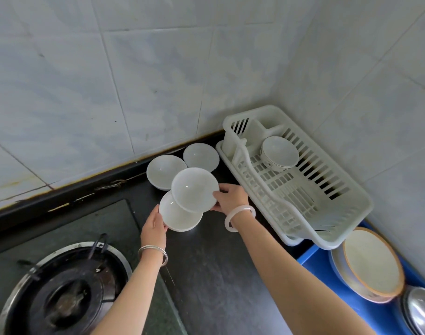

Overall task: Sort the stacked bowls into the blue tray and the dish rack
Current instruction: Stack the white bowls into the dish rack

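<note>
Black counter (206,262) is carrying a white dish rack (361,201) in the corner, a patterned bowl (280,153) lying on its side inside. A blue tray (310,258) just beside it is holding plates (373,259). Right hand (230,197) is pinching the rim of a tilted white bowl (194,189), raised over a second bowl (175,217) on the counter, whose rim the left hand (154,226) is gripping.

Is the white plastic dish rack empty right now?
No, one white ceramic bowl lies tilted inside the white plastic dish rack.
</note>
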{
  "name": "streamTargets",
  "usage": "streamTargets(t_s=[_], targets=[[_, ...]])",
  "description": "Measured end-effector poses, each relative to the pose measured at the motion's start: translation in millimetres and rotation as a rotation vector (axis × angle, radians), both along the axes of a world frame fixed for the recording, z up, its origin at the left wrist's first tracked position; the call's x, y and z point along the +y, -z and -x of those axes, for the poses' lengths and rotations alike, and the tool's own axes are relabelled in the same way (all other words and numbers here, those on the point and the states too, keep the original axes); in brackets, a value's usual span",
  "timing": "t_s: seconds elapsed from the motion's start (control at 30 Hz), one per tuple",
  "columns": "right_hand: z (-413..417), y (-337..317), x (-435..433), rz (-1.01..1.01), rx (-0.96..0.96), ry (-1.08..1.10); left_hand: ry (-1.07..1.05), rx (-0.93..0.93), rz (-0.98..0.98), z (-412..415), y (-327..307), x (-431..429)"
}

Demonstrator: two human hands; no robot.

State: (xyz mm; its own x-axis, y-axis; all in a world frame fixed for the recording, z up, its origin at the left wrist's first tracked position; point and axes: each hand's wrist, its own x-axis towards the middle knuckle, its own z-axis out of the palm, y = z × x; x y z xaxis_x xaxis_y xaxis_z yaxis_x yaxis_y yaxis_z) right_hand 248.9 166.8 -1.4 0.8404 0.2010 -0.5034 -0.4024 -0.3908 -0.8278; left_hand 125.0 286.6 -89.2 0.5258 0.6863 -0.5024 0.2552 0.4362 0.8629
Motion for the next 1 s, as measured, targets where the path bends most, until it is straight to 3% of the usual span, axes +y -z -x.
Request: streamTargets(t_s=[0.27,0.4,0.63,0.73,0.9,1.0], targets=[[15.7,8.7,15.3,0.386,-0.126,-0.156,-0.018,-0.055,0.103,-4.5,-3.1,2.8],[20.6,8.6,18.2,0.416,-0.125,-0.175,0.083,0.029,-0.015,-3.3,3.3,4.3],[18.1,16.9,17.9,0.456,-0.099,-0.192,0.119,0.066,-0.027,-3.1,5.0,7.7],[14.3,22.8,12.9,0.402,-0.011,-0.196,0.130,0.060,-0.005,-4.5,2.0,10.1],[15.1,26.6,7.4,0.058,0.370,-0.057,0.055,0.037,0.178,-9.1,-8.2,11.8],[15.9,30.9,6.9,0.030,0.341,-0.040,0.036,0.041,0.189,-10.4,-14.6,9.4]])
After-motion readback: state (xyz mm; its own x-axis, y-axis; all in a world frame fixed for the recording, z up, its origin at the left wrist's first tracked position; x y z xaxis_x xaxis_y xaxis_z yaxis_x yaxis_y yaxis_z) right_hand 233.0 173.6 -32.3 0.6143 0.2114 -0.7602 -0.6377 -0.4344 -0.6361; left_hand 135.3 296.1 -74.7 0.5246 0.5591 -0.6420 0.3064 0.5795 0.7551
